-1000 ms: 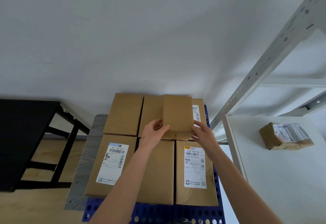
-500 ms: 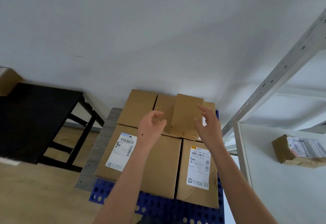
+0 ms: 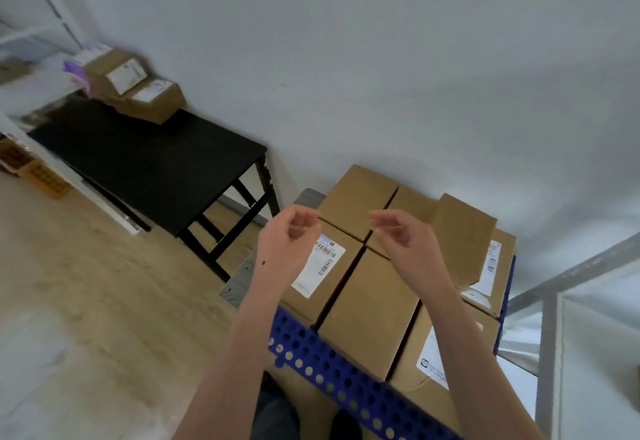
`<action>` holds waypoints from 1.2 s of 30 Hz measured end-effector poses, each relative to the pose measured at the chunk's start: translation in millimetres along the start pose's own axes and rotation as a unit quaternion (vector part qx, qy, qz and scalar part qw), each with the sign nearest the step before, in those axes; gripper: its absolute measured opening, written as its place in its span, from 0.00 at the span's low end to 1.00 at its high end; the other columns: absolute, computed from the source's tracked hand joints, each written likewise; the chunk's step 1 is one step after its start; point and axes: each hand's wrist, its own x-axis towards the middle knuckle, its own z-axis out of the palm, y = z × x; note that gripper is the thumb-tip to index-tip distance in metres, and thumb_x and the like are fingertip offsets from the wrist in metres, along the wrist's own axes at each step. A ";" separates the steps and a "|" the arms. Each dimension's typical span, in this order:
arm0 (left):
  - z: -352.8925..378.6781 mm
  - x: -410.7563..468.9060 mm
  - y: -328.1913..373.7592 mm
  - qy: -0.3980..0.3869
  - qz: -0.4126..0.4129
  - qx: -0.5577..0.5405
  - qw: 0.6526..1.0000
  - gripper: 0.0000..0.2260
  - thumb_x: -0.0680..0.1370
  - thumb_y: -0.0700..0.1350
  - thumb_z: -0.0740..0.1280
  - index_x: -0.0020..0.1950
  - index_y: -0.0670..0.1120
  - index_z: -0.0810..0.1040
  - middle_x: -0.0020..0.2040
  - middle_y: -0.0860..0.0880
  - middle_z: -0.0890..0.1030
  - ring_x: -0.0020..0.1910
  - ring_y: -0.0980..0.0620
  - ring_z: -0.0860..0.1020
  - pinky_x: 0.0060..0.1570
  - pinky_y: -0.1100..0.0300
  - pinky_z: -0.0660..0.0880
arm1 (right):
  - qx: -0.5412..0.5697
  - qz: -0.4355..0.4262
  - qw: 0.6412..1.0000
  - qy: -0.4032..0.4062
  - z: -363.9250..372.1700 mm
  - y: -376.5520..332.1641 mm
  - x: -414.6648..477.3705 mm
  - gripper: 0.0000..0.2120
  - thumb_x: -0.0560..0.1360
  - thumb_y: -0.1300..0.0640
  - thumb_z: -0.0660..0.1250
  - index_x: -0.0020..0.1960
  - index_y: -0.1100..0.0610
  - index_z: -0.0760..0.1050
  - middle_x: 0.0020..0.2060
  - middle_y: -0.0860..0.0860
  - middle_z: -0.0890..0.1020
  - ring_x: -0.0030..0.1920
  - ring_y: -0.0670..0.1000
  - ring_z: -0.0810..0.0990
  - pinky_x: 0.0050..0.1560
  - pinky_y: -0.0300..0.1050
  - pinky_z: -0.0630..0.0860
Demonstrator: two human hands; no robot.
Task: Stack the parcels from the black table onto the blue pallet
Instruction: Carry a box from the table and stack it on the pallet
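Several brown cardboard parcels (image 3: 372, 304) cover the blue perforated pallet (image 3: 332, 367) by the wall. A smaller brown parcel (image 3: 462, 235) lies on top of them at the far right. My left hand (image 3: 289, 242) and my right hand (image 3: 403, 238) hover above the stack with fingers loosely curled, holding nothing. The black table (image 3: 152, 162) stands to the left, with a few labelled brown parcels (image 3: 138, 91) piled at its far end.
A grey metal shelf frame (image 3: 550, 304) stands right of the pallet. A grey board (image 3: 242, 276) sticks out at the pallet's left side. Wooden floor (image 3: 69, 301) stretches in front of the table, and orange crates (image 3: 41, 172) sit at the far left.
Both hands let go of the small parcel, left on the stack, and drew back. My view swung left, bringing the table and its parcels into sight.
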 end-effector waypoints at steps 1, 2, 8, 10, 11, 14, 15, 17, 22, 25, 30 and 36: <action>-11.4 0.0 -4.6 0.012 0.001 0.007 1.000 0.07 0.74 0.43 0.69 0.47 0.56 0.78 0.43 0.57 0.81 0.43 0.59 0.80 0.44 0.64 0.76 | -0.004 -0.009 1.000 -0.016 8.7 -5.9 1.2 0.14 0.76 0.64 0.66 0.53 0.47 0.81 0.47 0.41 0.84 0.50 0.42 0.81 0.52 0.37 0.75; -23.6 -0.2 -9.6 0.024 0.002 0.018 1.000 0.08 0.74 0.43 0.69 0.47 0.57 0.77 0.42 0.58 0.81 0.42 0.61 0.79 0.43 0.66 0.75 | -0.009 -0.017 0.999 -0.030 18.2 -12.1 2.9 0.14 0.76 0.64 0.66 0.53 0.46 0.80 0.47 0.41 0.83 0.50 0.41 0.81 0.52 0.35 0.75; -97.9 6.3 -46.6 0.076 0.013 0.116 0.990 0.14 0.73 0.43 0.70 0.43 0.63 0.71 0.40 0.61 0.78 0.39 0.68 0.76 0.37 0.72 0.70 | -0.074 -0.062 0.992 -0.078 82.2 -49.1 15.1 0.15 0.76 0.63 0.66 0.52 0.42 0.77 0.47 0.39 0.82 0.49 0.36 0.79 0.49 0.31 0.72; -126.9 14.6 -58.7 0.077 0.015 0.147 0.986 0.11 0.73 0.44 0.70 0.45 0.60 0.73 0.40 0.62 0.77 0.41 0.71 0.75 0.34 0.74 0.69 | -0.079 -0.074 0.991 -0.084 108.5 -63.7 20.7 0.16 0.76 0.64 0.65 0.52 0.42 0.76 0.46 0.38 0.81 0.49 0.36 0.79 0.50 0.31 0.73; -142.7 19.5 -64.1 0.075 0.019 0.159 0.984 0.10 0.73 0.44 0.70 0.47 0.59 0.74 0.40 0.63 0.76 0.41 0.72 0.75 0.33 0.75 0.69 | -0.084 -0.076 0.990 -0.087 123.1 -71.7 23.8 0.15 0.76 0.63 0.65 0.53 0.43 0.77 0.47 0.38 0.81 0.50 0.36 0.78 0.51 0.31 0.72; -193.5 32.1 -78.3 0.076 0.030 0.177 0.981 0.11 0.73 0.45 0.70 0.49 0.59 0.73 0.41 0.63 0.76 0.39 0.69 0.75 0.35 0.75 0.69 | -0.102 -0.083 0.986 -0.099 169.8 -95.7 31.2 0.13 0.77 0.61 0.66 0.55 0.44 0.77 0.47 0.38 0.80 0.50 0.35 0.77 0.50 0.29 0.70; -211.1 36.1 -82.8 0.076 0.033 0.183 0.979 0.11 0.73 0.45 0.70 0.49 0.60 0.73 0.41 0.63 0.76 0.40 0.69 0.75 0.34 0.74 0.69 | -0.105 -0.086 0.985 -0.102 186.5 -103.2 33.5 0.13 0.77 0.61 0.66 0.55 0.45 0.77 0.47 0.38 0.80 0.49 0.34 0.77 0.50 0.28 0.70; -244.3 43.9 -92.6 0.074 0.035 0.193 0.978 0.10 0.74 0.45 0.70 0.50 0.58 0.74 0.43 0.62 0.75 0.40 0.68 0.75 0.32 0.74 0.69 | -0.109 -0.092 0.984 -0.108 220.0 -117.7 38.3 0.12 0.77 0.61 0.65 0.56 0.46 0.77 0.48 0.40 0.81 0.50 0.34 0.77 0.49 0.27 0.69; -311.0 57.5 -115.9 0.075 0.017 0.185 0.980 0.08 0.75 0.44 0.69 0.53 0.53 0.76 0.46 0.59 0.77 0.42 0.64 0.75 0.38 0.72 0.70 | -0.132 -0.109 0.977 -0.127 292.8 -145.3 42.3 0.12 0.78 0.61 0.65 0.57 0.47 0.77 0.48 0.40 0.80 0.48 0.32 0.75 0.46 0.19 0.68; -337.9 62.6 -127.1 0.078 0.008 0.171 0.982 0.08 0.76 0.43 0.68 0.53 0.52 0.76 0.46 0.58 0.77 0.43 0.63 0.75 0.42 0.70 0.71 | -0.139 -0.109 0.973 -0.146 324.1 -153.1 45.6 0.12 0.78 0.62 0.65 0.56 0.46 0.77 0.46 0.39 0.80 0.46 0.29 0.75 0.46 0.18 0.66; -368.7 77.6 -143.2 0.094 -0.023 0.161 0.982 0.09 0.76 0.43 0.68 0.55 0.50 0.77 0.48 0.56 0.78 0.44 0.61 0.76 0.42 0.67 0.73 | -0.160 -0.101 0.966 -0.176 367.3 -164.1 63.0 0.14 0.78 0.59 0.65 0.54 0.40 0.74 0.45 0.34 0.77 0.47 0.30 0.75 0.41 0.22 0.70; -393.9 114.8 -151.3 0.111 -0.033 0.169 0.979 0.09 0.76 0.42 0.68 0.56 0.49 0.77 0.49 0.54 0.78 0.45 0.60 0.77 0.47 0.61 0.77 | -0.167 -0.102 0.962 -0.189 409.5 -174.4 106.2 0.12 0.78 0.57 0.66 0.53 0.39 0.73 0.44 0.33 0.77 0.46 0.27 0.74 0.39 0.20 0.68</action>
